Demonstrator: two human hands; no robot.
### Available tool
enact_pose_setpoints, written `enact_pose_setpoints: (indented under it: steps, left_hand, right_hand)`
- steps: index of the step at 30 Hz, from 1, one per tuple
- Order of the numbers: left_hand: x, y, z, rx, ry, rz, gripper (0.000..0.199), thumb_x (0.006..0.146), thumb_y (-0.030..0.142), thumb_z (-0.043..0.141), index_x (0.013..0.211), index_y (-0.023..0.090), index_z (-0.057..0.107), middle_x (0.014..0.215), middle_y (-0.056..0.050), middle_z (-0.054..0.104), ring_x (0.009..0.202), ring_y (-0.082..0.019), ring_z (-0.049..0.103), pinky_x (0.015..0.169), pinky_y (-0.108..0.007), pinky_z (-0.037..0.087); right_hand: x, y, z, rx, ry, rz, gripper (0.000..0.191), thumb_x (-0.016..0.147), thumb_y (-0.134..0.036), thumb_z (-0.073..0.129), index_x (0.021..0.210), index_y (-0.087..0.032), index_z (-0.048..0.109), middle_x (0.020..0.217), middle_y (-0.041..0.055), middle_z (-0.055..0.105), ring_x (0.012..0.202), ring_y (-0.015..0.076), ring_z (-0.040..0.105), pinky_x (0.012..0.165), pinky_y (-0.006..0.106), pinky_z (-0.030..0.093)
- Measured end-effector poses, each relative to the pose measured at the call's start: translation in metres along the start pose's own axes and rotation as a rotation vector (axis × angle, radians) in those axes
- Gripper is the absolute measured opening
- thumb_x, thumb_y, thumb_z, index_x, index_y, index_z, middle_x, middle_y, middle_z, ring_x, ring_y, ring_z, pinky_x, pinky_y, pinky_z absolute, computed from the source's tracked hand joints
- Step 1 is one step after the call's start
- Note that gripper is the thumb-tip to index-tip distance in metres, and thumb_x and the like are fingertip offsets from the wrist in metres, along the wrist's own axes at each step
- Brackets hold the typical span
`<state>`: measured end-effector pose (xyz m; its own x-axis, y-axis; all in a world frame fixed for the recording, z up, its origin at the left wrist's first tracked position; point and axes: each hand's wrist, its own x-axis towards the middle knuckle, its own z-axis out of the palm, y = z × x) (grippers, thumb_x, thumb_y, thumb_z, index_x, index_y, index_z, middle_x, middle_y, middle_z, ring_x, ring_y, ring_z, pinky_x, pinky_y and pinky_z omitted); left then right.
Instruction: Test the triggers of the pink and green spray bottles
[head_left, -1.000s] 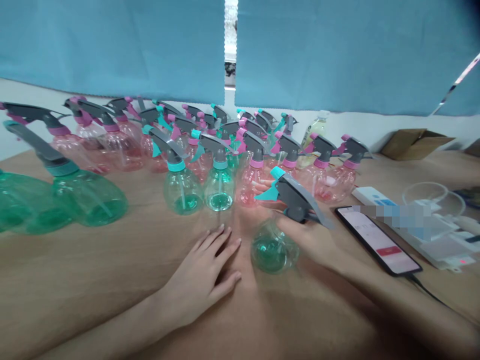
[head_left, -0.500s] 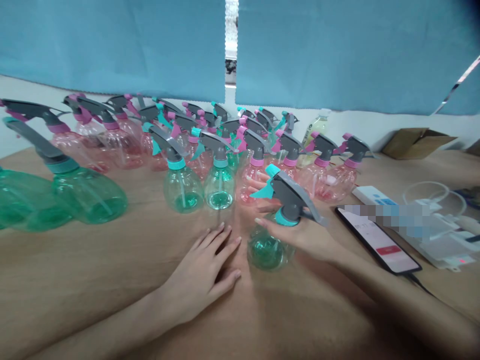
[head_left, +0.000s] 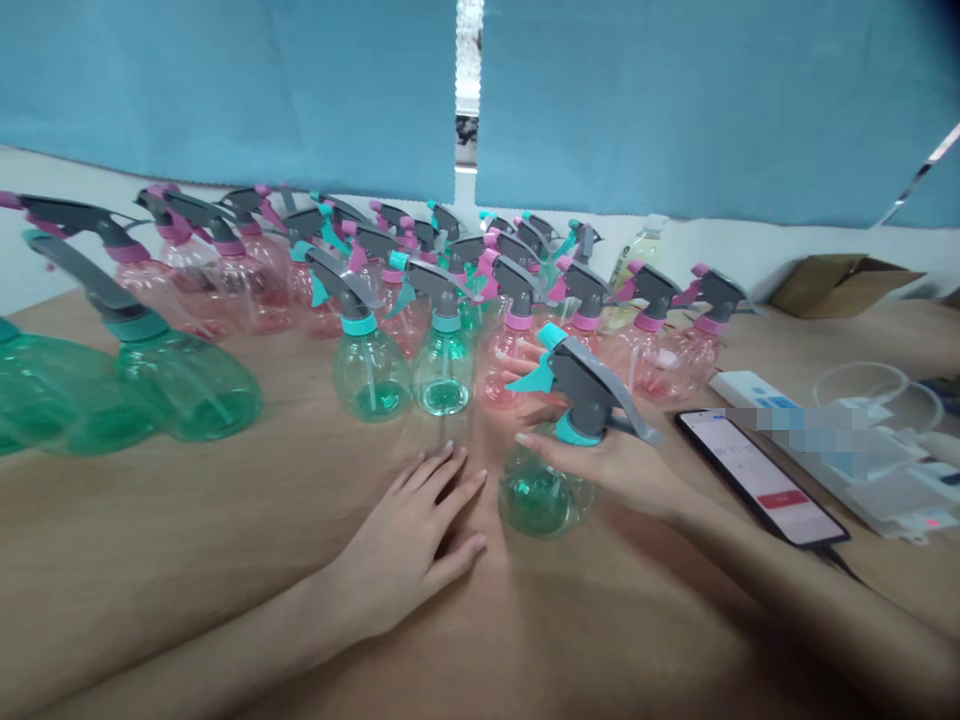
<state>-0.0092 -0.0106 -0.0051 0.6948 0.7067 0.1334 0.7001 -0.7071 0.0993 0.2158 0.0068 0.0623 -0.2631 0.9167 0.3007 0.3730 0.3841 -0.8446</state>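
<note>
A green spray bottle (head_left: pixel 544 495) with a grey trigger head and turquoise collar stands upright on the wooden table, its nozzle facing left. My right hand (head_left: pixel 630 472) is wrapped around its upper body just below the collar, thumb in front and fingers reaching behind it. My left hand (head_left: pixel 424 530) lies flat on the table to the left of that bottle, fingers apart and holding nothing. Just beyond my left fingertips stand two more green bottles, one clear-green bottle (head_left: pixel 443 370) and another spray bottle (head_left: pixel 371 375) beside it.
Several pink spray bottles (head_left: pixel 253 290) crowd the back of the table. Large green bottles (head_left: pixel 191 390) stand at the left. On the right lie a phone (head_left: pixel 765 480) with a cable and a white power strip (head_left: pixel 885 490). A cardboard box (head_left: pixel 840 287) sits behind them, below a blue curtain (head_left: pixel 675 110).
The whole view has shifted slightly, so everything appears a little further right. Both hands and the held spray bottle keep the same places on the table.
</note>
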Motion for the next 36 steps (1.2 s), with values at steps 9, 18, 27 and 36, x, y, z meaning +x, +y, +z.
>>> enact_pose_setpoints:
  steps: [9, 18, 27, 36]
  left_hand:
    - [-0.001, 0.0, 0.002, 0.013, -0.007, -0.005, 0.057, 0.095, 0.049, 0.041, 0.14, 0.016, 0.04, 0.148, -0.013, 0.034, 0.137, -0.029, 0.027, 0.108, -0.049, 0.028]
    - [0.001, 0.001, -0.002, -0.017, -0.027, -0.016, 0.055, 0.095, 0.048, 0.042, 0.139, 0.016, 0.042, 0.148, -0.013, 0.034, 0.136, -0.03, 0.029, 0.107, -0.051, 0.029]
    - [0.0, 0.0, 0.0, -0.017, -0.009, -0.016, 0.055, 0.094, 0.05, 0.042, 0.139, 0.017, 0.043, 0.146, -0.013, 0.038, 0.136, -0.03, 0.03, 0.107, -0.049, 0.028]
    - [-0.001, -0.001, 0.002, 0.004, -0.007, -0.004, 0.057, 0.095, 0.049, 0.041, 0.14, 0.016, 0.04, 0.147, -0.013, 0.036, 0.136, -0.029, 0.028, 0.108, -0.049, 0.027]
  right_hand:
    - [-0.002, 0.005, -0.005, -0.002, -0.026, 0.043, 0.037, 0.075, -0.039, 0.067, 0.11, -0.027, 0.061, 0.104, 0.0026, 0.07, 0.091, 0.023, 0.067, 0.078, 0.038, 0.056]
    - [0.004, 0.002, -0.013, -0.078, -0.134, -0.062, 0.035, 0.076, -0.03, 0.065, 0.11, -0.029, 0.061, 0.094, -0.0017, 0.07, 0.072, 0.0153, 0.065, 0.06, 0.026, 0.054]
    - [0.005, 0.019, -0.009, -0.085, -0.101, -0.064, 0.026, 0.076, -0.03, 0.061, 0.101, -0.024, 0.063, 0.092, 0.0007, 0.069, 0.085, 0.0193, 0.065, 0.079, 0.034, 0.054]
    - [0.001, 0.009, -0.004, -0.002, -0.146, -0.048, 0.039, 0.08, -0.023, 0.056, 0.119, -0.025, 0.054, 0.075, -0.0025, 0.067, 0.063, 0.0158, 0.063, 0.065, 0.031, 0.054]
